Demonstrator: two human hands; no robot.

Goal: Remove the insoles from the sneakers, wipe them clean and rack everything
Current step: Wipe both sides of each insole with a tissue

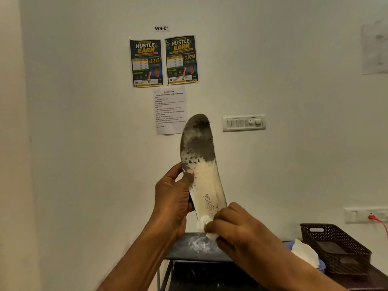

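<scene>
Wall point(273, 59), pale and plain, fills most of my feed. Below it at the bottom edge I see the grey, smudged top of the rack point(189, 246), and to its right a dark brown slotted basket point(310, 234) sitting on a darker surface. Two "Hustle & Earn" posters point(146, 63) hang side by side, with a printed sheet point(170, 110) just under them. In front of that sheet the insole point(199, 148) is held upright in mid-air above the rack, toe end up and blackened, heel end cream with "FASHION" printed on it. My left hand point(172, 204) grips its left edge, thumb across the face. My right hand point(237, 225) pinches a white wipe point(204, 224) against the heel. Folded tissues point(304, 254) lie beside the basket. A switch panel point(244, 122) sits right of the insole.
</scene>
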